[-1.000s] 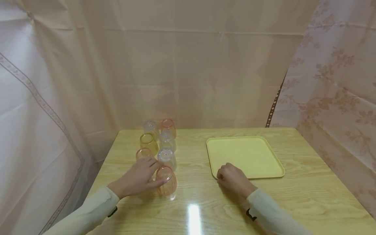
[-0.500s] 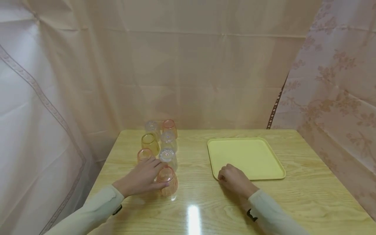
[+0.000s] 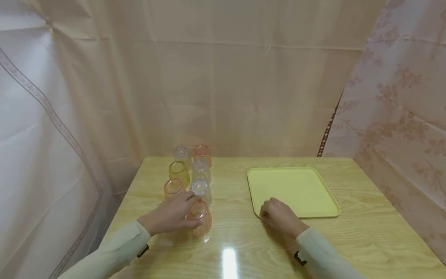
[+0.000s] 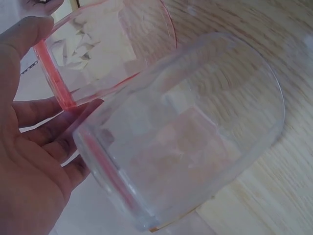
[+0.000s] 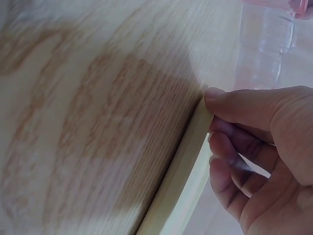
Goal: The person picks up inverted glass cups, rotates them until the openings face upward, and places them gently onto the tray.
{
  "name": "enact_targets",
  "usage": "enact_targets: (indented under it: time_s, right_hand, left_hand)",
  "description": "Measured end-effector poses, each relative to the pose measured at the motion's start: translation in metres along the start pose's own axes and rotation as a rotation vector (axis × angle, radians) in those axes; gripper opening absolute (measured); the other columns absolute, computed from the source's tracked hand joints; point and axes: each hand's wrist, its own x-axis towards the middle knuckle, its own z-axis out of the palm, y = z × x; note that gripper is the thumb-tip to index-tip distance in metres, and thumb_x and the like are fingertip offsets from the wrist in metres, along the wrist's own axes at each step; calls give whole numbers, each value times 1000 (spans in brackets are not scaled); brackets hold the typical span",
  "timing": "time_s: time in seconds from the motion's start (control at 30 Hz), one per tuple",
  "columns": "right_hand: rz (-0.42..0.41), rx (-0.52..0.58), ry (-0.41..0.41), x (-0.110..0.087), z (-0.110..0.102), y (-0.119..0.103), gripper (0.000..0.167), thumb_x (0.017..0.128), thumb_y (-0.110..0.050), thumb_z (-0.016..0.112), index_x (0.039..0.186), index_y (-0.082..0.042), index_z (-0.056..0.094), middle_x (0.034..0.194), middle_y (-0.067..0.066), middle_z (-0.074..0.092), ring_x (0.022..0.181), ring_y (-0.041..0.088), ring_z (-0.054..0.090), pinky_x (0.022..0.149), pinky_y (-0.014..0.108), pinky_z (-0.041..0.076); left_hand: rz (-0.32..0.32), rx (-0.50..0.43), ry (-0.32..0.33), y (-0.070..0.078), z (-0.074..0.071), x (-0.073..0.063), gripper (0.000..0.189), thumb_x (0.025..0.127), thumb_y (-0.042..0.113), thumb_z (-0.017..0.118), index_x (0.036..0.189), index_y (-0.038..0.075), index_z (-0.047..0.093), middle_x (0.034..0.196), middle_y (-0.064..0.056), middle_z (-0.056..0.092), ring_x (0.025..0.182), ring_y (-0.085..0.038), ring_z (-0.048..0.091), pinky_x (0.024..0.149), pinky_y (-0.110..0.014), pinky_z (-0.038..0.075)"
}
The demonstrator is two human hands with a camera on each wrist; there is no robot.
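Status: early stage, in this inspector's judgement. All glasses in view are off the yellow tray [image 3: 290,192], so no placement can be recorded as done and all handling appears outstanding.

The near pink glass [image 3: 203,217], base up, is towards the near left corner of the worktop [image 3: 240,232]. The left hand [image 3: 170,213] grasps it around its base, fingers on one side, thumb on the other. Whether its rim has left the surface cannot be told.

The right hand [image 3: 281,217] pinches the tray's rim at its near left corner. The tray lies flat, inward from the worktop's right edge.

Two inverted columns run back to the far edge: the yellow glass [image 3: 179,174], left pink glass [image 3: 174,188], far pink glass [image 3: 203,155] and three clear ones. A clear glass [image 4: 181,142] is just beside the grasped one in the left wrist view; it may be an additional item.

Markings: no brand, label or writing legible. Small marks on the clear bases are unreadable.
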Motion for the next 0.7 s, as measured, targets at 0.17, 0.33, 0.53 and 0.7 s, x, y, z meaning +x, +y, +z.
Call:
enact_targets:
  time_s: [0.17,0.33,0.53,0.7]
  right_hand:
    - [-10,9,18,-1,0,0,27,80,4,81,71,-18,67,74,-11,61,70,7,43,61,24,43]
    - [-1,26,-7,0,-2,0,25,80,4,81,72,-17,69,75,-11,62,70,7,45,62,24,44]
    - [-1,27,1,0,-2,1,28,80,6,80,71,-18,67,74,-12,61,70,7,43,61,24,43]
    - [-3,32,7,-1,-1,0,34,81,6,78,67,-19,60,70,-14,51,69,8,37,62,24,37]
  left_hand:
    - [-53,-43,-26,3,0,1,56,91,48,74,131,10,62,124,-2,61,108,-19,60,86,-41,55]
    - [-78,-95,-42,4,-1,3,50,89,47,76,124,13,64,119,1,61,102,-16,61,84,-38,55]
    - [-80,-104,-64,7,-3,6,50,89,48,76,121,12,65,115,1,61,96,-14,61,81,-35,55]
    - [-82,-96,-57,11,-5,8,50,88,50,76,119,12,66,109,3,62,89,-11,60,74,-31,54]
